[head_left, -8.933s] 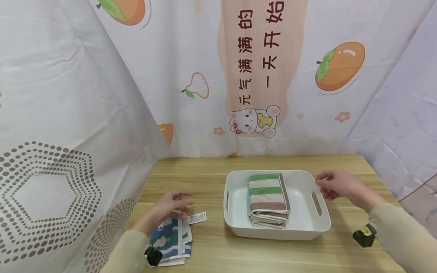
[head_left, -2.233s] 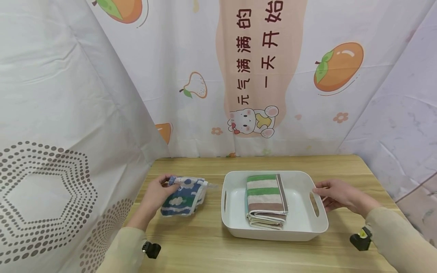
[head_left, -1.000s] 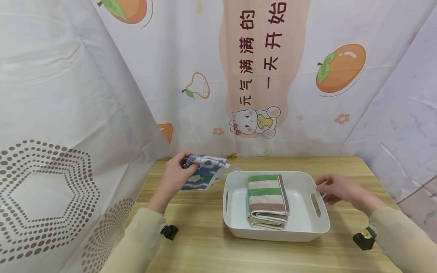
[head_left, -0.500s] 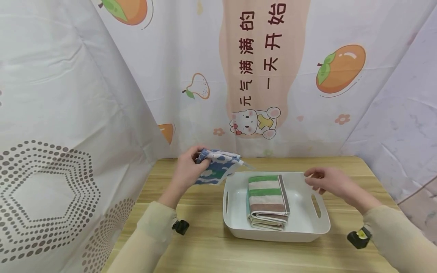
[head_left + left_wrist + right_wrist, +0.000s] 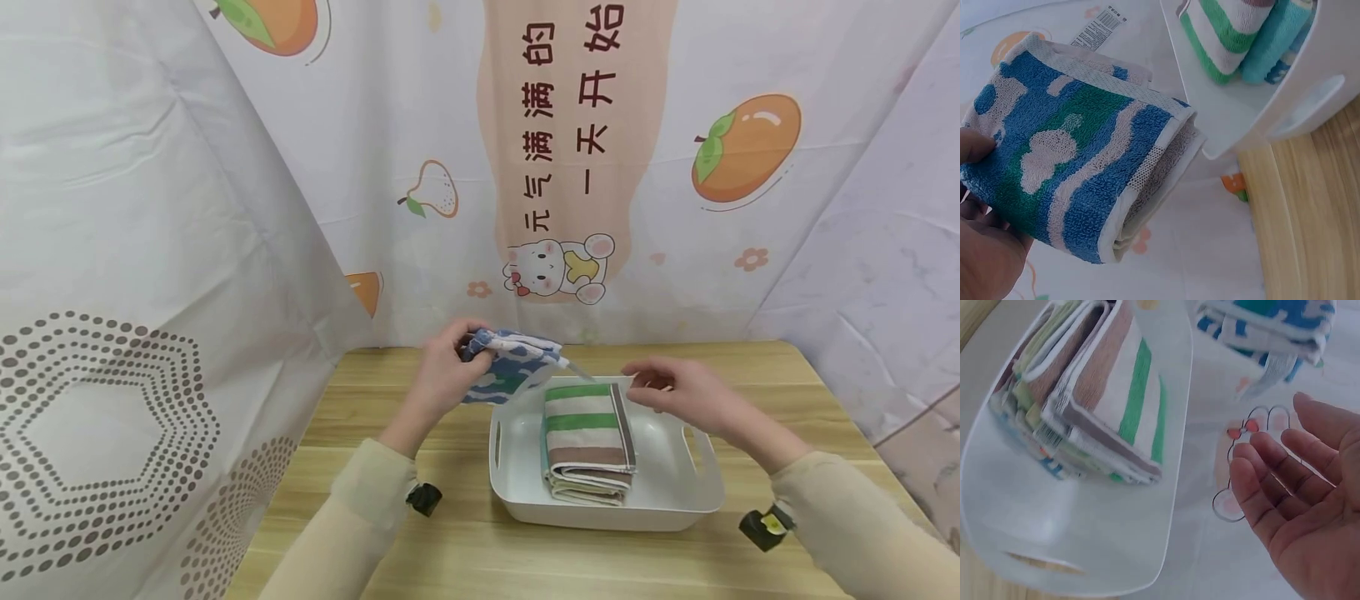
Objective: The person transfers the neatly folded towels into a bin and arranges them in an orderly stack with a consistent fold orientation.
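Observation:
My left hand point(image 5: 444, 371) pinches a folded blue, green and white towel point(image 5: 1079, 156) by one edge, thumb on top. The towel hangs in the air over the far left corner of a white basket point(image 5: 603, 518), its paper tag point(image 5: 1100, 28) sticking out. Inside the basket stands a small stack of folded towels; a green, white and brown striped towel point(image 5: 585, 429) is on top, and a turquoise towel point(image 5: 1275, 40) shows beside it in the left wrist view. My right hand point(image 5: 686, 393) hovers above the basket's far right part, fingers loosely bent, holding nothing.
The basket has a cut-out handle at each end and rests on a wooden table point(image 5: 420, 550). A printed curtain point(image 5: 420, 108) hangs right behind the table's far edge. Another curtain point(image 5: 112, 250) hangs along the left side.
The left hand has picked the blue towel up from the table's left and carried it rightward to the basket. The right hand has left the basket's right rim and moved inward.

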Available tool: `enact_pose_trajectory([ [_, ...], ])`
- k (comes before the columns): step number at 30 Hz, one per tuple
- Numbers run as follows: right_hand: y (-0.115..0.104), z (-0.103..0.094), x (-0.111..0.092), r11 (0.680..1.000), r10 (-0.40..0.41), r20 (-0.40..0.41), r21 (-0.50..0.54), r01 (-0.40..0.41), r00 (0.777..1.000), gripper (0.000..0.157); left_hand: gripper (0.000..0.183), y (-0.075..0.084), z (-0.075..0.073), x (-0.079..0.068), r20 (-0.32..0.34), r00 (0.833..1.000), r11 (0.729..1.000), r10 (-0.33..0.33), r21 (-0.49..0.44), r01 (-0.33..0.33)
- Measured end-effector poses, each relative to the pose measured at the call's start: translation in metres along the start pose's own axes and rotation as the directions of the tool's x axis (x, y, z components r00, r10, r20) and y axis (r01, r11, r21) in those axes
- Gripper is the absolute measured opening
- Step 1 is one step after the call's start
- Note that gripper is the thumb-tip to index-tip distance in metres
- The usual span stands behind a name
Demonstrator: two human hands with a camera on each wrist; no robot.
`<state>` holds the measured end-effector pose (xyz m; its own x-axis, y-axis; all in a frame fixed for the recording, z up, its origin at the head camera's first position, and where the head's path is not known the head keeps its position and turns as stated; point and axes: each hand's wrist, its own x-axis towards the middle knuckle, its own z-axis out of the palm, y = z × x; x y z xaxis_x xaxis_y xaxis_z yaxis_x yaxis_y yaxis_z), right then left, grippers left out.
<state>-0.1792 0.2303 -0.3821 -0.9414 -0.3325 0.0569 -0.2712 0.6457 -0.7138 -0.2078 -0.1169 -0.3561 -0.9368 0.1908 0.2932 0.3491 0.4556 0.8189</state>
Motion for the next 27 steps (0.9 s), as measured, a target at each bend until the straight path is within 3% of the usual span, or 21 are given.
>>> enact_pose_trajectory([
  [10,-0.021,0.009,0.002,0.989,-0.145,-0.048,-0.048,0.143,0.988,0.04,0.023,0.004,0.021,-0.001,0.023,0.99,0.988,0.14,0.059,-0.141],
  [18,-0.034,0.018,0.003,0.951,-0.279,-0.107,-0.165,0.26,0.954,0.044,0.023,0.005,0.032,-0.002,0.073,0.975,0.974,0.212,0.062,-0.216],
  [27,-0.04,0.025,0.008,0.934,-0.314,-0.123,-0.216,0.284,0.941,0.051,0.023,0.01,0.04,-0.005,0.096,0.96,0.959,0.262,0.082,-0.27],
])
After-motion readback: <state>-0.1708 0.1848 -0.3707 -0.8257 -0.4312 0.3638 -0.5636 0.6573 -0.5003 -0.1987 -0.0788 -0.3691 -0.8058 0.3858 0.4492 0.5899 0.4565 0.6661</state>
